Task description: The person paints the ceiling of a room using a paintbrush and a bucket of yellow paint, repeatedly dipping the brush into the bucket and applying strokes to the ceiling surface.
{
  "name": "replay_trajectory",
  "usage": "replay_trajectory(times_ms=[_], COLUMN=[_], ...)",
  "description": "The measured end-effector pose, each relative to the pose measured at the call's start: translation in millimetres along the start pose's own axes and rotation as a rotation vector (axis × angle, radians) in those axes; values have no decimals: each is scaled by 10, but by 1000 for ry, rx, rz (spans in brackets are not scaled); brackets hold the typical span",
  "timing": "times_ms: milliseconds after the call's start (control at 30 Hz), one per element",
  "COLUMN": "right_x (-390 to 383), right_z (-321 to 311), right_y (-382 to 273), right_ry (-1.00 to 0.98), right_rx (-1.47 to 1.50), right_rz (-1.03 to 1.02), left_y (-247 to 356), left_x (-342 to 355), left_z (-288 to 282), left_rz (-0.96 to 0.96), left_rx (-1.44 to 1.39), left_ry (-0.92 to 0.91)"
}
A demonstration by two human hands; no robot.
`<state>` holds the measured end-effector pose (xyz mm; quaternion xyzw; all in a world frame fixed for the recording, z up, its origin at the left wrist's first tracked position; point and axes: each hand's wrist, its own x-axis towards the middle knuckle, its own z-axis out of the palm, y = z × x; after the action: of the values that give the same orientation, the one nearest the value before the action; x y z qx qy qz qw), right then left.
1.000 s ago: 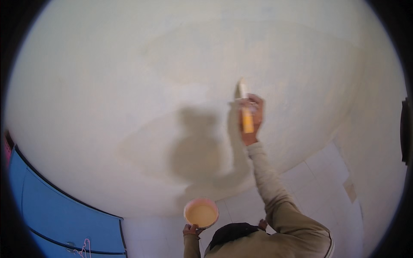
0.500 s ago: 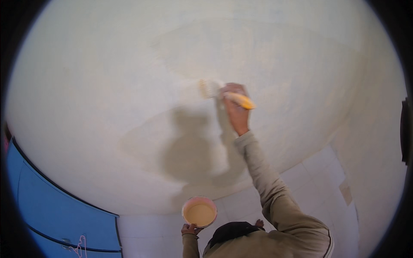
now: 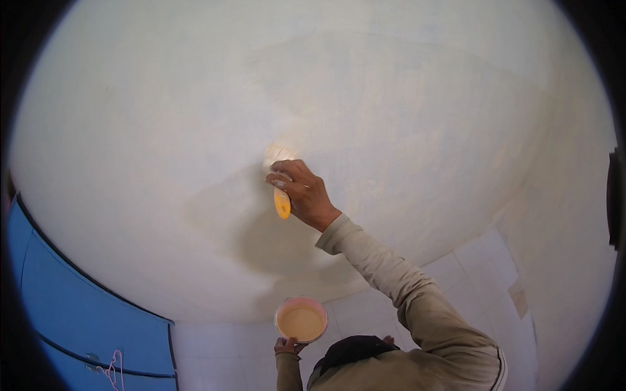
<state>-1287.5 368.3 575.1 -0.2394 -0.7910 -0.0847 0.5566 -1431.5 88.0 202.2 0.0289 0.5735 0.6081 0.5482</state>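
Observation:
My right hand (image 3: 306, 195) grips a paintbrush (image 3: 282, 204) with a yellow handle; its pale, paint-coated bristles lie against the off-white wall (image 3: 163, 143), just above the middle of the view. Specks of white paint are on my fingers. Low in the view, my left hand (image 3: 289, 347) holds a round pink-rimmed tub (image 3: 301, 321) of cream paint by its near edge. My shadow falls on the wall below the brush.
A blue cabinet (image 3: 91, 306) with dark edging stands at the lower left, a pink hanger (image 3: 115, 368) on it. Pale floor tiles (image 3: 450, 274) run along the wall's foot. A second wall (image 3: 554, 241) meets it at the right, with a dark object (image 3: 611, 199) at the rim.
My right hand and brush have swept left and then down across the wall, the handle swinging round to point downward. My left hand and tub have shifted only slightly.

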Motion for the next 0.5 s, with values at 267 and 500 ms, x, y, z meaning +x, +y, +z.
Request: replay_trajectory(times_ms=[267,500], right_x=[447,21], right_z=[-848,-683], right_y=[599,571], right_ry=[442,369], right_rx=[235,-247], right_rz=[144,89], left_y=[-111,-266], left_x=[65,159], left_z=[-120,-152], left_rz=[18,139], left_rx=[-37,113], left_ry=[0,-26])
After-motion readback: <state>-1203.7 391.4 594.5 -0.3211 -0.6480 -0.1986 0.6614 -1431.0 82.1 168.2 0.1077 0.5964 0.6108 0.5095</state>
